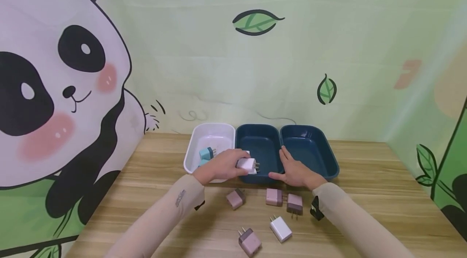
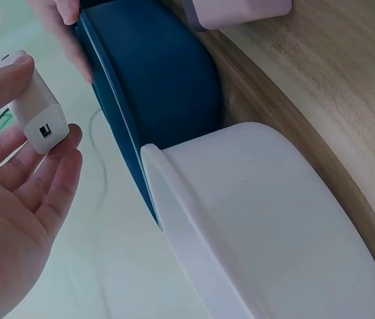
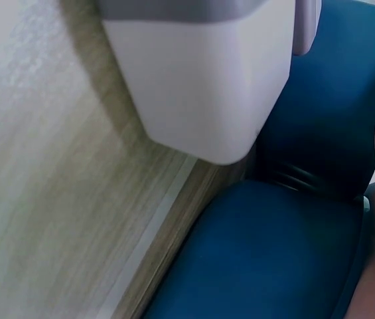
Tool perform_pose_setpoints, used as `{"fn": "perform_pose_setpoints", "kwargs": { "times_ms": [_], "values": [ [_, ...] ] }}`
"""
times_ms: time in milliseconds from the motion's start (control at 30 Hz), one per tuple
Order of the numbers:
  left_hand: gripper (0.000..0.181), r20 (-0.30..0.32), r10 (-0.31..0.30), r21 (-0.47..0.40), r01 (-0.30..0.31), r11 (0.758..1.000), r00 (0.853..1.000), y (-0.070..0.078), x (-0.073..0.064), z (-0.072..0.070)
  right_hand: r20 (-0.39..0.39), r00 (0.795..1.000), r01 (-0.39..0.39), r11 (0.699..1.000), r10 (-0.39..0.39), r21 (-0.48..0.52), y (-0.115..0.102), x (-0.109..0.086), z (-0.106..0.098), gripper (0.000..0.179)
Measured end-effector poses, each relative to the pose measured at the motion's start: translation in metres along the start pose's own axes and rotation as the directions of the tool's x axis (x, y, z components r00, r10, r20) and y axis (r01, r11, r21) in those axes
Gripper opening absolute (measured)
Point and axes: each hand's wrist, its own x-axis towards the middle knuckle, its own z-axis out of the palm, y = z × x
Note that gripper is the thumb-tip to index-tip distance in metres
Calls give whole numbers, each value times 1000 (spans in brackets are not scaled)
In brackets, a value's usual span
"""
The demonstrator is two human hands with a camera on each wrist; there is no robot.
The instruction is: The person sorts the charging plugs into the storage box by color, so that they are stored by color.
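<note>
The middle blue tray point(image 1: 260, 144) sits partly below my left hand point(image 1: 225, 164), with my right hand point(image 1: 297, 172) spread at its edge, apparently steadying it, and the white charger point(image 1: 245, 164) pinched in my left by its body, likely keeping its prongs point(image 1: 257, 166) clear.

Panda-decorated green wall point(image 1: 204, 67), wooden tabletop point(image 1: 368, 177)

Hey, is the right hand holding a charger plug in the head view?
No, the left hand grips a white plug, while the right hand lies at the navy trays with nothing in its grasp.
</note>
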Motion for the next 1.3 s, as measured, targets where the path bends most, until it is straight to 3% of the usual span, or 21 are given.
{"fn": "perform_pose_setpoints", "kwargs": {
  "times_ms": [667, 967, 1300],
  "values": [
    [42, 11, -18, 50, 17, 999, 1000, -9, 27, 6, 1, 1000, -5, 1000, 5, -7, -1, -1, -1, 106],
    [41, 34, -74, 30, 73, 997, 997, -11, 38, 6, 6, 1000, -7, 1000, 7, 2, -1, -1, -1, 106],
    [41, 46, -97, 51, 95, 994, 994, -10, 51, 7, 3, 1000, -4, 1000, 4, -2, -1, -1, -1, 106]
  ]
}}
